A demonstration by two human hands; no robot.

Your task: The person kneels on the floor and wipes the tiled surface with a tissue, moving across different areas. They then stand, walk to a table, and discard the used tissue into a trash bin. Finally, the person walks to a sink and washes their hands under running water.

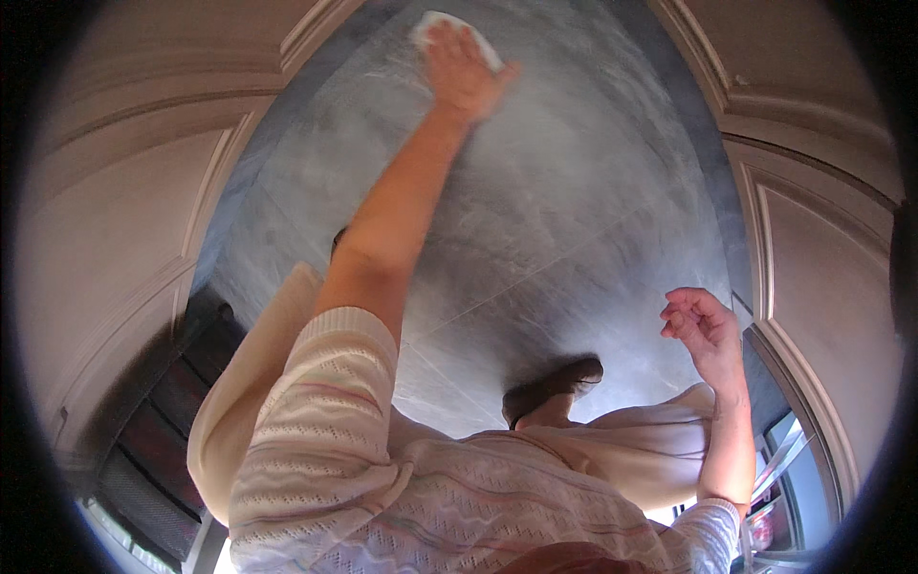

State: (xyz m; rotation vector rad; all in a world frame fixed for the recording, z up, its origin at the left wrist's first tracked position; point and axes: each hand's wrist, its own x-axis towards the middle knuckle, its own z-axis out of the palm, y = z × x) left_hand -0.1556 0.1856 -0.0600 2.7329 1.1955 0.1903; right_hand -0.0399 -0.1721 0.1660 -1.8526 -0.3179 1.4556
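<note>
On the grey tiled floor (545,215), my left hand (465,75) lies palm down at the end of an outstretched arm. A white cloth (492,53) is pressed flat under its fingers, and the thumb sticks out to the right beyond it. The hand is slightly blurred. My right hand (703,331) is raised at the right, above the right knee, with loosely bent fingers and nothing visible in it. Pale streaks and swirls mark the floor around the cloth.
Panelled brown fronts stand at the left (129,194) and right (825,237). My dark shoe (552,387) rests on the floor below the middle. A dark slatted object (158,430) is at the lower left. Behind my right arm is a framed glass-like panel (796,459).
</note>
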